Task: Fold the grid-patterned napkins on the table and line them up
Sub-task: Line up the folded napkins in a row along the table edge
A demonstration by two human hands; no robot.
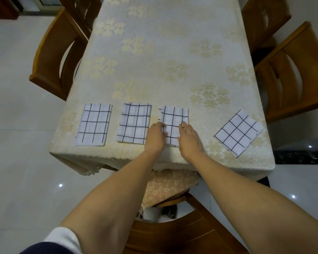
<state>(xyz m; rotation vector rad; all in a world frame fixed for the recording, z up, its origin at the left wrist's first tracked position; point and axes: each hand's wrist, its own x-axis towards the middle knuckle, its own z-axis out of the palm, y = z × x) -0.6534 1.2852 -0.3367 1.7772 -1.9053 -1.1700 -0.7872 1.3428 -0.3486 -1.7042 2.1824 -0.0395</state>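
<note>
Several folded white napkins with black grid lines lie along the near edge of the table point(173, 52). The leftmost napkin point(94, 124) and the second napkin point(134, 121) lie straight and side by side. On the third napkin point(174, 118) rest both my hands: my left hand point(155, 137) presses its left near part, my right hand point(189, 139) lies flat on its right near part, fingers together. The far-right napkin point(239, 132) lies apart and turned at an angle.
A cream floral tablecloth covers the table and hangs over its near edge. Wooden chairs stand at the left point(57, 52), at the right point(290, 70) and right below me with a patterned cushion point(169, 186). Glossy tile floor surrounds the table.
</note>
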